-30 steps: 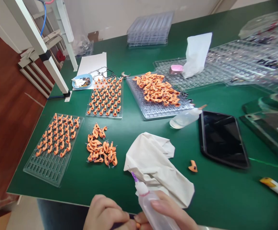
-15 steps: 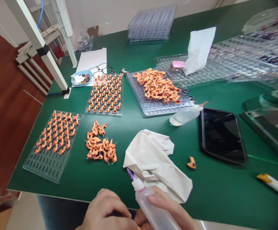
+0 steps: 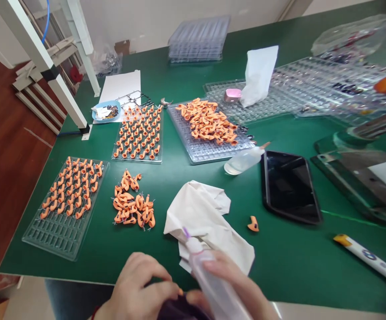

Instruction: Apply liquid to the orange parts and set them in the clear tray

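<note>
My right hand [image 3: 236, 289] grips a clear squeeze bottle [image 3: 209, 284] with a purple needle tip that points up and left over a crumpled white cloth [image 3: 206, 218]. My left hand [image 3: 136, 289] pinches a small orange piece against a dark object at the bottom edge; both are mostly hidden by my fingers. A loose heap of orange parts [image 3: 131, 206] lies just beyond my left hand. One single orange part [image 3: 253, 224] sits right of the cloth.
Clear trays with orange parts stand at the left [image 3: 64, 202], middle [image 3: 139, 135] and behind [image 3: 209, 129]. A second bottle [image 3: 244, 161] lies on its side beside a black tablet [image 3: 289, 186]. A metal press [image 3: 362, 173] and a pen [image 3: 369, 258] are on the right.
The view has shifted, so everything sits further left in frame. Both hands have risen higher into view, and the bottle has moved a little up over the cloth.
</note>
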Motion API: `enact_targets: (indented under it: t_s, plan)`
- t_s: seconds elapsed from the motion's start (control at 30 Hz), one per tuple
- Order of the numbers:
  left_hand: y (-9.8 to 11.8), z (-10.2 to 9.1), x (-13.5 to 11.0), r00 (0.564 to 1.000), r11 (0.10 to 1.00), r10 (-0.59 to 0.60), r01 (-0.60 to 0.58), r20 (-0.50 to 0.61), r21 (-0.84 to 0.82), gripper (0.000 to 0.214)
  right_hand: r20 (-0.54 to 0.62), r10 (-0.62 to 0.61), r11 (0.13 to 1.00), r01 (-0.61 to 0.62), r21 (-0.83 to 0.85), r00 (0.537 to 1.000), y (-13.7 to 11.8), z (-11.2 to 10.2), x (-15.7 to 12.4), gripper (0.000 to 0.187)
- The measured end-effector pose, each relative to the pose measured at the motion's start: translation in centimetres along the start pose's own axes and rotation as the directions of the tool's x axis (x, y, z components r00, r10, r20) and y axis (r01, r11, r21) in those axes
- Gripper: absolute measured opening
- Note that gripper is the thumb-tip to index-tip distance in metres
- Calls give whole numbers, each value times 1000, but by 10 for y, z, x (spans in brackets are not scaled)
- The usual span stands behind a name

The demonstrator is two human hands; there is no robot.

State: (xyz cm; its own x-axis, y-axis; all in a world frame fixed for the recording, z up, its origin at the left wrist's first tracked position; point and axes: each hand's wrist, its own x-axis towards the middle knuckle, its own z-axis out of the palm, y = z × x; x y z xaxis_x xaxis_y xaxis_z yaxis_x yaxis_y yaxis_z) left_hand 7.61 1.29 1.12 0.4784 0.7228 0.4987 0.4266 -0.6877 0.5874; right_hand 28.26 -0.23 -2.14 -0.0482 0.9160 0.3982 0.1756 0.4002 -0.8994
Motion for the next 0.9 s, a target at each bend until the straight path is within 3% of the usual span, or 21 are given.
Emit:
enact_targets:
  t_s: [0.1,0.27,0.43,0.6,0.8,0.9]
  plan:
    - [-1,9,7,994,985,-92,99,-58,145,16,-10,-109,981,106,-164,994,15,-9,14,72]
    - [-3,23,10,988,967,-113,134,-109,216,13,-26,-42,960,33,-278,999,26,-7,21,44]
    - [-2,29,13,990,971,-74,98,-117,219,15,-231,139,972,-178,-153,963,16,7,8,43]
    - [0,32,16,991,981,2,23,-131,191,15,-178,120,990,-132,-57,977,11,14,5,40]
    - [0,31,9,983,994,2,18,-181,105,11,-376,211,958,-267,-105,903,19,9,9,41]
    - [1,29,8,977,997,-48,58,-207,42,10,-405,76,970,-161,-181,911,19,6,10,49]
